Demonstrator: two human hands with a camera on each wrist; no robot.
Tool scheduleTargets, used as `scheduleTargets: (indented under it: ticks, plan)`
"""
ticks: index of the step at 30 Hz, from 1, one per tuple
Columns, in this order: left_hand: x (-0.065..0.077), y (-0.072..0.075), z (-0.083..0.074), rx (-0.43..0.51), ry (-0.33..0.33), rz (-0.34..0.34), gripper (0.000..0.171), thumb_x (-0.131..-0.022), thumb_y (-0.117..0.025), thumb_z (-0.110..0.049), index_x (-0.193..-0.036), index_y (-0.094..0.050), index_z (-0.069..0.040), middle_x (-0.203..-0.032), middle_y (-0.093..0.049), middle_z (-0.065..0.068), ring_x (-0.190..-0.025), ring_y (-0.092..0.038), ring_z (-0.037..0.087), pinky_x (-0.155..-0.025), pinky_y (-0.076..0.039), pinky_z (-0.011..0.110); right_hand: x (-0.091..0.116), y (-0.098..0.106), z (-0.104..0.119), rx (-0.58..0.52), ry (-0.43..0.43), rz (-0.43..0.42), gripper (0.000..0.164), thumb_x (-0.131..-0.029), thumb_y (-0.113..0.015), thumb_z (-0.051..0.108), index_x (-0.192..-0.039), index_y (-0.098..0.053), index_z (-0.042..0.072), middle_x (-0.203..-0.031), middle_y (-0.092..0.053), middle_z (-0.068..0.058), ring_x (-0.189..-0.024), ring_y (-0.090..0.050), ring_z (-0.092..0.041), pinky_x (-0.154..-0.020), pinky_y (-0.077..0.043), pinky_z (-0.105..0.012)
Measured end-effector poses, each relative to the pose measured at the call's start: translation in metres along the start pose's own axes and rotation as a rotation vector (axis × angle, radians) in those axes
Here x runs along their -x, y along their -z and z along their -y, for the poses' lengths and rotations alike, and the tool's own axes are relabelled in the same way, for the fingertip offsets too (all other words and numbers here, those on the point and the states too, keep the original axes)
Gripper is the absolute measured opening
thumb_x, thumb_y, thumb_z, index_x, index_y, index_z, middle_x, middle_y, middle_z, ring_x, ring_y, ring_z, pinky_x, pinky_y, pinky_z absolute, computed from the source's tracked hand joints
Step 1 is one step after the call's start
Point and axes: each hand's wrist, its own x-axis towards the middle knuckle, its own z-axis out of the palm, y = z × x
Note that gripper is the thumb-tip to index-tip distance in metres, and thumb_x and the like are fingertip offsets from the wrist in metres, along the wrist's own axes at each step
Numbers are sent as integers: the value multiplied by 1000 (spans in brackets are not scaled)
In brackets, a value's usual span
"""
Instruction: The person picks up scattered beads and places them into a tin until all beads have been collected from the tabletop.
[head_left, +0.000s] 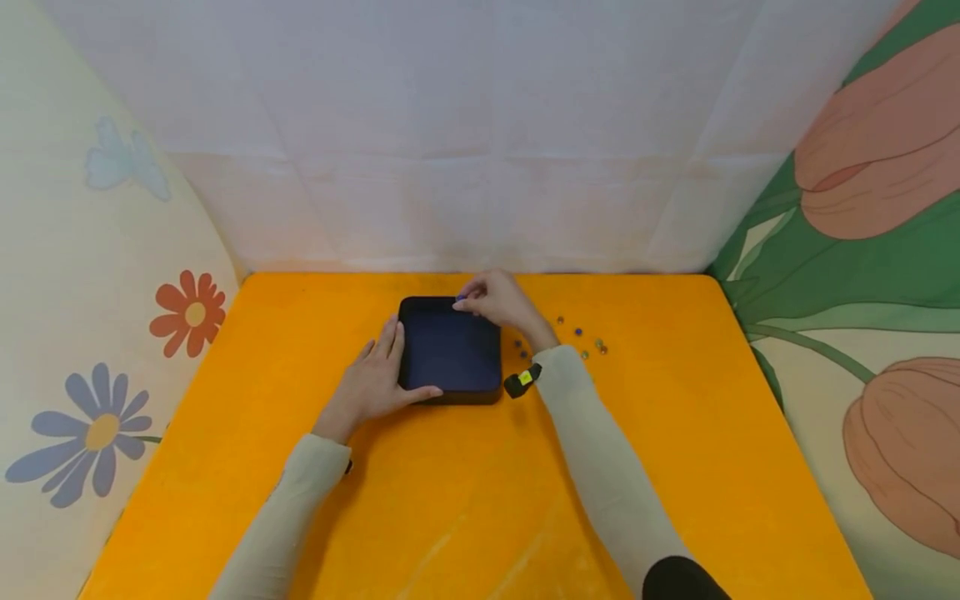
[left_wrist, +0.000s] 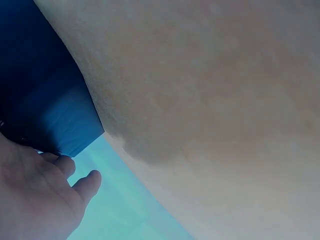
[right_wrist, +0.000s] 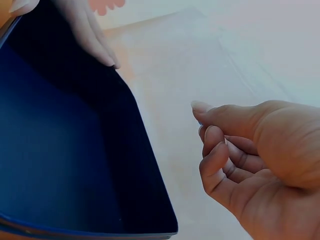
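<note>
Between thumb and fingertips of my right hand [head_left: 497, 298] I pinch a small blue-purple bead [head_left: 461, 297] – mostly hidden, with just a speck of blue showing in the right wrist view. Seen from my head, it lies in line with the far rim of the dark square tray [head_left: 450, 354], right of the middle; how high above it, I cannot tell. My left hand [head_left: 371, 379] rests against the tray, fingers extended along its left side and thumb laid at the near edge. Just right of the tray, two dark beads [head_left: 521, 349] lie by my right forearm; beyond it are more loose beads [head_left: 592, 343] – blue, greenish and amber. All this sits on an orange tabletop [head_left: 420, 517], with a white backdrop [head_left: 480, 125] behind.
</note>
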Motion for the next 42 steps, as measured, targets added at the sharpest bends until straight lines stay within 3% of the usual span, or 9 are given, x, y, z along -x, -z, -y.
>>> scheduleTargets:
  ticks: [20,27,32,42]
  plan:
    - [2,-1,-2,-20,-2,-15,138,-80,-53,-94,-167,-2,0,-178,5,19,-162,-22,43,-132,-23,59,-28,-25,0,30,-19,102,23,-99,-76,27,-112,-78,8,-105,-78,-10,-100,-75,-35,-80,-62,-32]
    - [2,-2,-3,-12,-7,-26,137,-81,-53,-94,-167,-1,0,-178,5,19,-162,-23,43,-132,-22,59,-35,-35,-3,48,-26,122,24,-98,-76,27,-113,-78,8,-106,-78,-9,-91,-73,-25,-78,-61,-30]
    - [3,0,-4,-5,-4,-21,138,-81,-53,-94,-167,-1,0,-178,6,19,-162,-23,43,-132,-23,60,-39,-38,-3,60,-30,137,25,-98,-77,26,-112,-78,6,-102,-79,-11,-92,-75,-30,-73,-60,-29]
    - [3,-2,-4,4,3,-24,138,-80,-52,-95,-167,-1,-1,-178,6,18,-163,-19,41,-132,-21,59,-44,-45,-4,81,-49,166,25,-97,-78,24,-112,-78,5,-102,-79,-11,-91,-75,-28,-78,-63,-33]
